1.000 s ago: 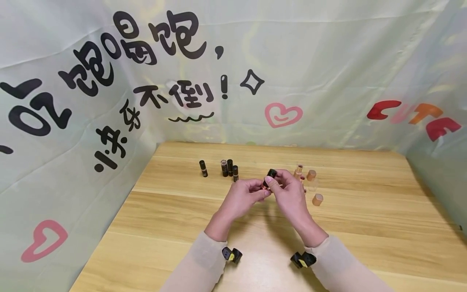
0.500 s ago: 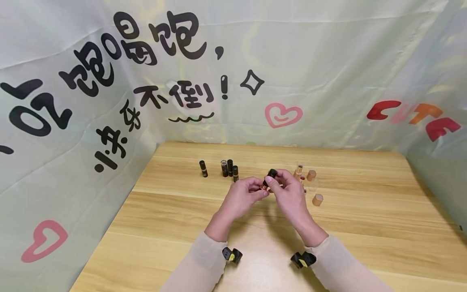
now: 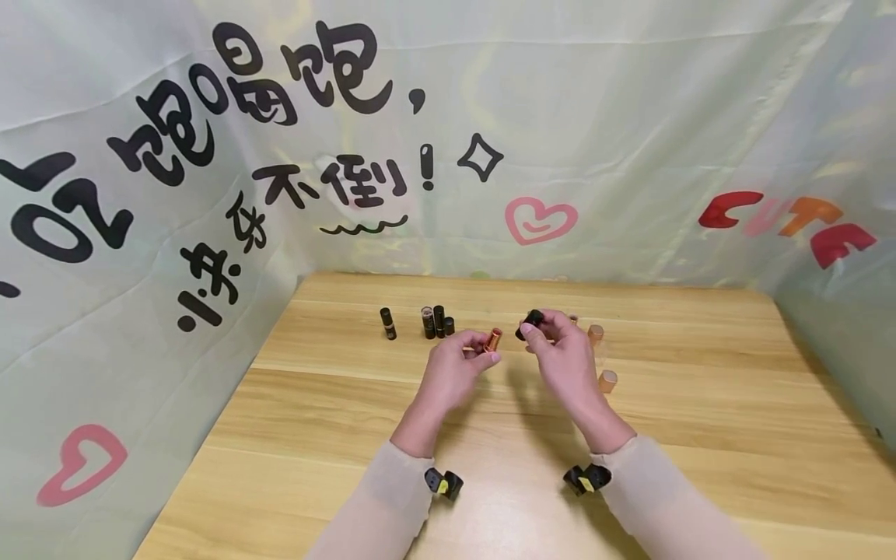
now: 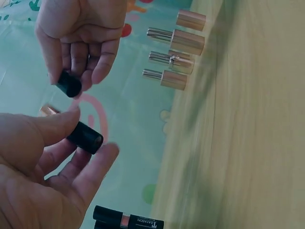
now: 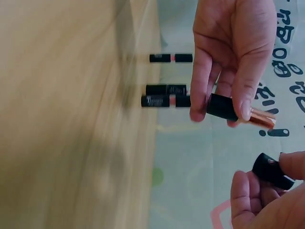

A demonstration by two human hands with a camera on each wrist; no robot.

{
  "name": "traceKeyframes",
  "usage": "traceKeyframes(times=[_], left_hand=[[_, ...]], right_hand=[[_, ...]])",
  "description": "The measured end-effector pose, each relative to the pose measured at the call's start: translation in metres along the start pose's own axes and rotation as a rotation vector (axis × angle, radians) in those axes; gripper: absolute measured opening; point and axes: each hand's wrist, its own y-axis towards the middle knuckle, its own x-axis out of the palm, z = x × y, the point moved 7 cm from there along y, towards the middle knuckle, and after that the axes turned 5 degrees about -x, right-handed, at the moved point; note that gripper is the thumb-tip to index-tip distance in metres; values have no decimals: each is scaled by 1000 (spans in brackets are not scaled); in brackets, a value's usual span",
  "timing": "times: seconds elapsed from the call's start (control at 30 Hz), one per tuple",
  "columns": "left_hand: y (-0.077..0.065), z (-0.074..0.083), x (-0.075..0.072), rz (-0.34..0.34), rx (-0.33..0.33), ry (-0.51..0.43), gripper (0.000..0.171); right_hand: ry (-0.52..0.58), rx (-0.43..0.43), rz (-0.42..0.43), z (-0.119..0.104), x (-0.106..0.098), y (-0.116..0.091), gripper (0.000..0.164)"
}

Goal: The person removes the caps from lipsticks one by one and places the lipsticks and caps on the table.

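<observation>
In the head view my left hand (image 3: 448, 369) pinches an uncapped lipstick (image 3: 493, 340) between thumb and fingers. Its shiny rose-gold tube points up, and the left wrist view shows its black base (image 4: 86, 137). To the right, my right hand (image 3: 563, 350) grips a black lipstick cap (image 3: 532, 320), tilted and a short gap apart from the tube. Both hands are raised over the wooden table (image 3: 490, 467). Several black lipsticks (image 3: 388, 323) stand upright beyond the left hand. Uncapped rose-gold lipsticks (image 4: 188, 42) stand near the right hand, partly hidden by it in the head view.
Two rose-gold caps, a front one (image 3: 607, 381) and a back one (image 3: 596, 335), sit right of the right hand. A pale fabric backdrop (image 3: 616, 140) with lettering and hearts encloses the table's back and sides. Each wrist wears a small black camera (image 3: 443, 484).
The black cap has come off the lipstick. My right hand has moved up and right with the cap, my left hand slightly left with the lipstick, whose rose-gold tube now shows.
</observation>
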Motion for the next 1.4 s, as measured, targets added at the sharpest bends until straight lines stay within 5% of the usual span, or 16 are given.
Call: traceKeyframes(times=[0.33, 0.57, 0.73, 1.4], left_hand=[[26, 20, 1, 117, 93, 185, 21], [43, 21, 17, 137, 84, 356, 7], [50, 15, 24, 122, 54, 367, 5], [69, -1, 39, 87, 24, 439, 10]], right_hand=[[-254, -46, -114, -4, 7, 36, 29], [-478, -51, -214, 4, 19, 53, 21], [-607, -56, -300, 10, 23, 58, 15], [-727, -38, -432, 26, 24, 76, 31]])
